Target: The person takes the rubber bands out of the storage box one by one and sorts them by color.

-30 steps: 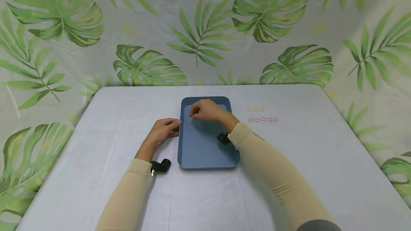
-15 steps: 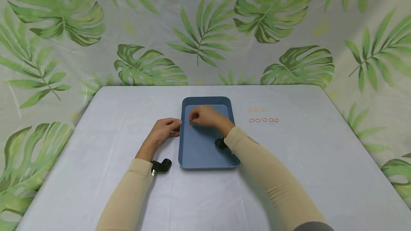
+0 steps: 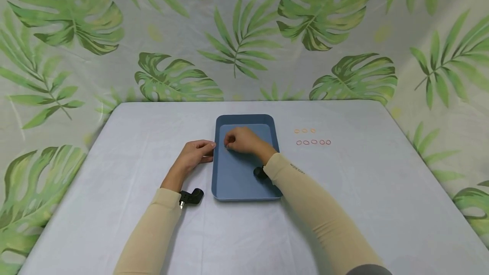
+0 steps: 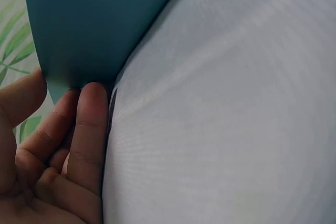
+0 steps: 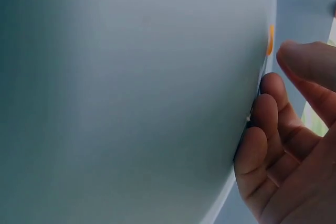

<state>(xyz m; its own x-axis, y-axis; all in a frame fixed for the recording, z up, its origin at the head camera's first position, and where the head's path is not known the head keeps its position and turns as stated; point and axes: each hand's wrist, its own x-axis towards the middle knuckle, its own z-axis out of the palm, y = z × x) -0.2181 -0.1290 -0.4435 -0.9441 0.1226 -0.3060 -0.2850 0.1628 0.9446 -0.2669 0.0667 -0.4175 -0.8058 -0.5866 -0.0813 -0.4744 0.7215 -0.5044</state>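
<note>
A blue rectangular tray [image 3: 244,186] lies on the white cloth. My left hand [image 3: 195,154] rests beside its left edge; in the left wrist view the fingertips [image 4: 93,98] touch the outer wall. Inside the tray, my right hand [image 3: 244,139] is low near the left side, thumb and fingers loosely curled. The right wrist view shows a small orange band [image 5: 270,40] at the tray floor, just off one fingertip, with a thin gap between. Other fingertips [image 5: 262,108] rest on the floor. In the head view the hand hides that band.
Right of the tray, three small orange bands [image 3: 304,130] lie in a row. Below them runs a row of several red bands [image 3: 314,142]. The white tablecloth [image 3: 366,190] extends around the tray, with a leaf-patterned curtain [image 3: 237,37] behind the table.
My right hand has moved down inside the tray, toward me, its fingertips lowering to the floor. An orange band glimpsed under them half a second ago is hidden from the head view now. The left hand stays.
</note>
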